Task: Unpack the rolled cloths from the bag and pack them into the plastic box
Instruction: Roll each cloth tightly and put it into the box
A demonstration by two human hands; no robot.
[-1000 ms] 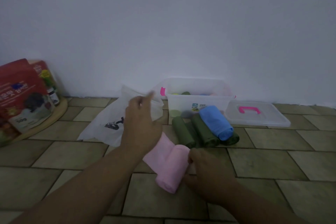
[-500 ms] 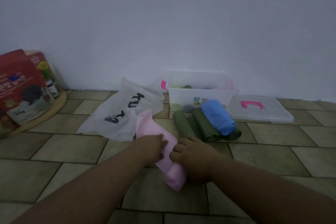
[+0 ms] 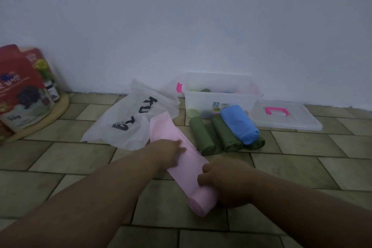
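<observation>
A pink cloth (image 3: 182,159) lies partly unrolled on the tiled floor, its rolled end nearest me. My left hand (image 3: 168,153) presses flat on its left edge. My right hand (image 3: 227,181) grips the rolled end from the right. Behind it lies the white plastic bag (image 3: 130,121) with black lettering. Three green rolls (image 3: 217,135) lie side by side with a blue roll (image 3: 239,124) on top. The clear plastic box (image 3: 221,94) stands by the wall with some rolls inside.
The box's clear lid (image 3: 285,115) with a pink handle lies on the floor to the right. At the far left, red packages (image 3: 20,88) and a small bottle stand on a round wooden board (image 3: 48,115). A white wall runs behind everything.
My left hand came down from the air onto the pink cloth. The cloth now lies stretched out longer, with its free end toward the bag. My right hand moved to the rolled end.
</observation>
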